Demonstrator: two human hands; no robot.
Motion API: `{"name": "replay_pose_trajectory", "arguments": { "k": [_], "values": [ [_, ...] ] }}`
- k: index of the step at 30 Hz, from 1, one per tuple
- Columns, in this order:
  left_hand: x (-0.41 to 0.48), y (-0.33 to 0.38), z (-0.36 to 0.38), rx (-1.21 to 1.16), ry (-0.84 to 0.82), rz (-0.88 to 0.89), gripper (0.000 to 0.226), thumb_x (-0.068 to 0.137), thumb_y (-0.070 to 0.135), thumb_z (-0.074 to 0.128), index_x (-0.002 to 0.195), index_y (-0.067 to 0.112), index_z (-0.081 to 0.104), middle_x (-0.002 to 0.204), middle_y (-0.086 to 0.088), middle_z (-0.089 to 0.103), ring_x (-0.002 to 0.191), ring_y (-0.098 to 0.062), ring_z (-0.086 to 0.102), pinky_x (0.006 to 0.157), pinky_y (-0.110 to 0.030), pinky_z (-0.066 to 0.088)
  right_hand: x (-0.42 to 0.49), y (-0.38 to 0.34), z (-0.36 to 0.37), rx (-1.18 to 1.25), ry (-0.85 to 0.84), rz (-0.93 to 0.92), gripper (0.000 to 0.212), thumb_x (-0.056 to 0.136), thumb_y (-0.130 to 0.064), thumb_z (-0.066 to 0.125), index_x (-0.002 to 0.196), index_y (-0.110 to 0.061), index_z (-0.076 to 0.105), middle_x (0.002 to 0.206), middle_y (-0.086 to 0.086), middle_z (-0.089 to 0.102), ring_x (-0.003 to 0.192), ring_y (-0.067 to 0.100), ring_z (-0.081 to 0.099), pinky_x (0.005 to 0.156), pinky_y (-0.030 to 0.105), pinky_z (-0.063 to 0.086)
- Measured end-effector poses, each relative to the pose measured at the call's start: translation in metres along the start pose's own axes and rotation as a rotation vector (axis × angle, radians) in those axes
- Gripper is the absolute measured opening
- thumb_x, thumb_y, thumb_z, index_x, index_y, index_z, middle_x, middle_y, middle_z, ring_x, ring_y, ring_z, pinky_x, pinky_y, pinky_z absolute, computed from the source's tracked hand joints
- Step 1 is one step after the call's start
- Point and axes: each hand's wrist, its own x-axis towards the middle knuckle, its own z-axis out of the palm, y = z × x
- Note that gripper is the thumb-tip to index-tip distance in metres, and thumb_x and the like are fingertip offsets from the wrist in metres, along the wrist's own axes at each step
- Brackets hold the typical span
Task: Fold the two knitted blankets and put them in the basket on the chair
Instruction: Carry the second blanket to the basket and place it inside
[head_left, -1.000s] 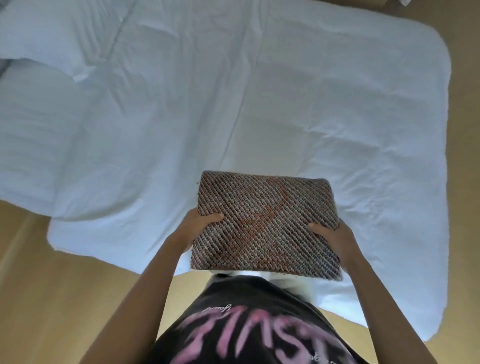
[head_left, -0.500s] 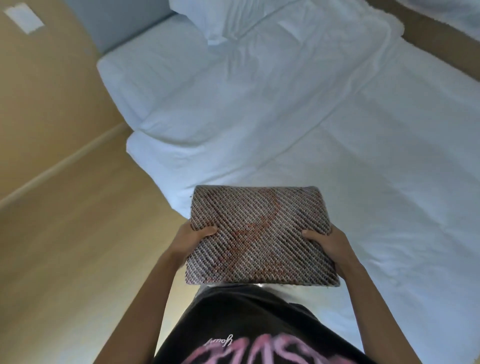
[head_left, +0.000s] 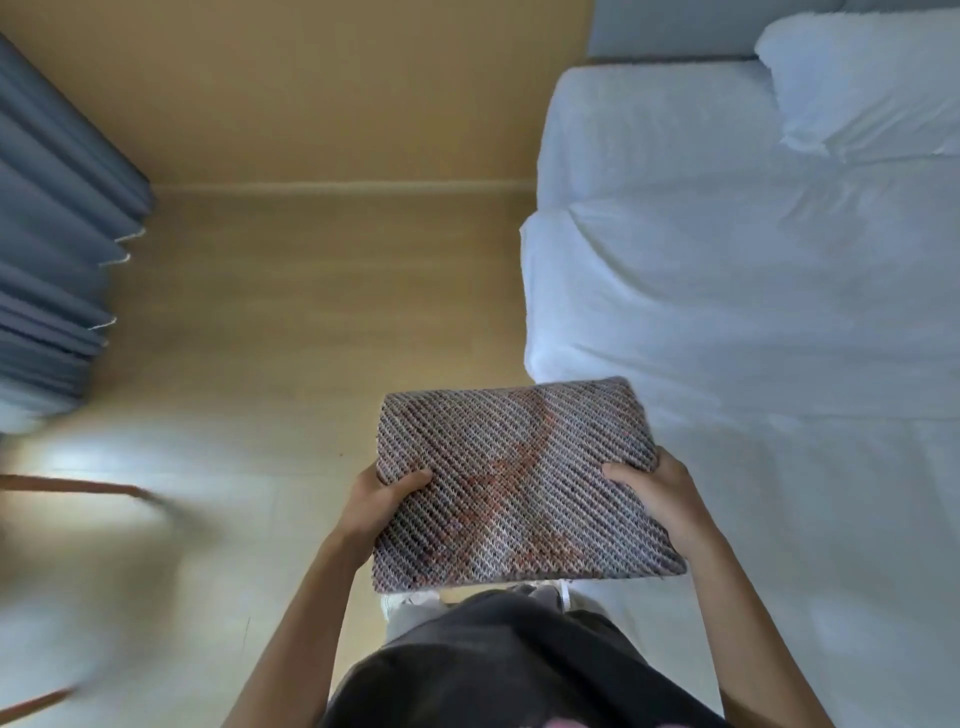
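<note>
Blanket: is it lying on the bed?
No, the left hand and right hand hold the blanket up, off the bed.

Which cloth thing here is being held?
The folded knitted blanket, gripped by the left hand and right hand; the white bed, pillow and blue curtain are untouched.

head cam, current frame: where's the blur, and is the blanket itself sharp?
Head view: folded blanket, left hand and right hand gripping it are sharp. Head view, lower left: heavily smeared, the brown bars streaked beyond identifying. Head view, left edge: curtain slightly soft; pale glare on the floor below it. Bed sheets bright, low contrast.
</note>
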Motion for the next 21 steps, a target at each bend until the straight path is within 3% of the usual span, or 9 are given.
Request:
{"name": "replay_pose_trajectory", "arguments": {
  "k": [4, 8, 12, 16, 19, 21],
  "values": [
    [-0.020, -0.022, -0.072, -0.136, 0.153, 0.013, 0.030, 0.081, 0.013, 0.071, 0.106, 0.005, 0.059, 0.097, -0.009, 0.070, 0.084, -0.022, 0.070, 0.064, -0.026, 0.056, 0.005, -0.033, 0.076, -0.151, -0.103, -0.056, 0.037, 0.071, -0.032, 0.074, 0.102, -0.021, 0.059, 0.093, 0.001, 0.069, 0.083, 0.022, 0.067, 0.080, 0.047, 0.055],
    [-0.040, -0.048, -0.145, -0.247, 0.263, 0.025, 0.017, 0.082, 0.011, 0.069, 0.097, 0.010, 0.060, 0.090, -0.005, 0.071, 0.072, -0.014, 0.071, 0.055, -0.020, 0.055, -0.003, -0.059, 0.159, -0.257, -0.184, -0.115, 0.034, 0.074, -0.030, 0.073, 0.103, -0.022, 0.057, 0.097, -0.002, 0.067, 0.088, 0.021, 0.064, 0.083, 0.042, 0.053],
    [-0.056, -0.072, -0.212, -0.336, 0.379, 0.040, 0.013, 0.083, 0.010, 0.069, 0.092, 0.013, 0.061, 0.085, -0.002, 0.070, 0.066, -0.009, 0.071, 0.053, -0.018, 0.053, -0.014, -0.078, 0.240, -0.366, -0.271, -0.172, 0.038, 0.073, -0.034, 0.071, 0.106, -0.022, 0.058, 0.098, -0.003, 0.066, 0.087, 0.018, 0.064, 0.075, 0.035, 0.052],
    [-0.074, -0.096, -0.274, -0.433, 0.491, 0.015, 0.019, 0.082, 0.011, 0.070, 0.098, 0.012, 0.061, 0.088, -0.001, 0.071, 0.075, -0.013, 0.070, 0.060, -0.022, 0.055, -0.028, -0.096, 0.316, -0.452, -0.362, -0.234, 0.027, 0.076, -0.030, 0.071, 0.098, -0.022, 0.058, 0.094, -0.004, 0.066, 0.083, 0.015, 0.062, 0.066, 0.028, 0.047],
    [-0.084, -0.115, -0.311, -0.495, 0.554, -0.021, 0.028, 0.079, 0.016, 0.074, 0.104, 0.011, 0.062, 0.098, -0.008, 0.072, 0.086, -0.022, 0.070, 0.077, -0.037, 0.057, -0.036, -0.108, 0.366, -0.535, -0.432, -0.256, 0.029, 0.074, -0.032, 0.071, 0.099, -0.022, 0.059, 0.093, -0.004, 0.066, 0.084, 0.017, 0.063, 0.070, 0.031, 0.050],
    [-0.089, -0.124, -0.331, -0.542, 0.584, -0.032, 0.031, 0.080, 0.017, 0.073, 0.107, 0.011, 0.061, 0.101, -0.008, 0.071, 0.089, -0.023, 0.070, 0.078, -0.037, 0.056, -0.037, -0.116, 0.397, -0.588, -0.475, -0.267, 0.033, 0.070, -0.035, 0.071, 0.099, -0.023, 0.061, 0.094, -0.004, 0.068, 0.084, 0.017, 0.065, 0.073, 0.035, 0.053]
  ]
}}
